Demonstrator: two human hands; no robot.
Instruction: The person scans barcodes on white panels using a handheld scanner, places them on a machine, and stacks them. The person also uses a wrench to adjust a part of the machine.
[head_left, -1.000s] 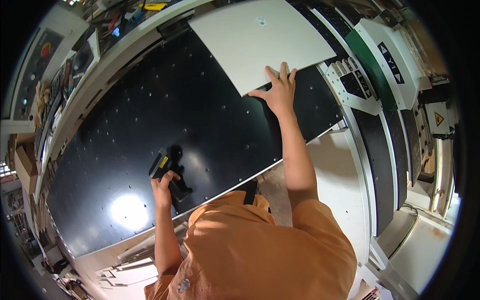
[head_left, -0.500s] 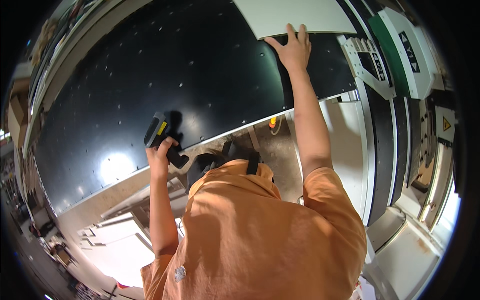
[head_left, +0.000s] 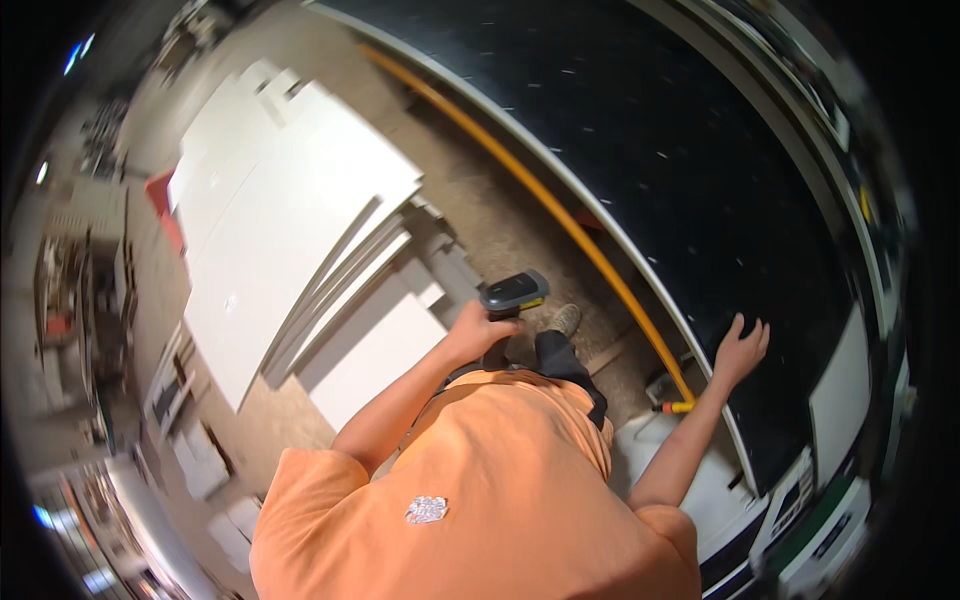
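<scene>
My left hand (head_left: 477, 334) is wrapped round the grip of a handheld barcode scanner (head_left: 515, 289), dark grey with a yellow patch, held in front of my body. Over the near part of a long black machine table (head_left: 640, 130) is my right hand (head_left: 741, 352), its fingers stretched out and nothing in them. Whether it touches the surface I cannot tell. A pale flat panel (head_left: 840, 390) lies on the table to the right of that hand.
To the left rises a stack of large white panels (head_left: 290, 190), with several edges jutting out. An orange bar (head_left: 540, 205) runs below the table's light edge. My shoe (head_left: 567, 319) stands on the brown floor. Machine parts (head_left: 790, 505) border the table's lower right end.
The view has swung left toward the panel stack. My right hand has come off the pale panel's edge. The scanner, still in my left hand, has moved from over the table toward the stack.
</scene>
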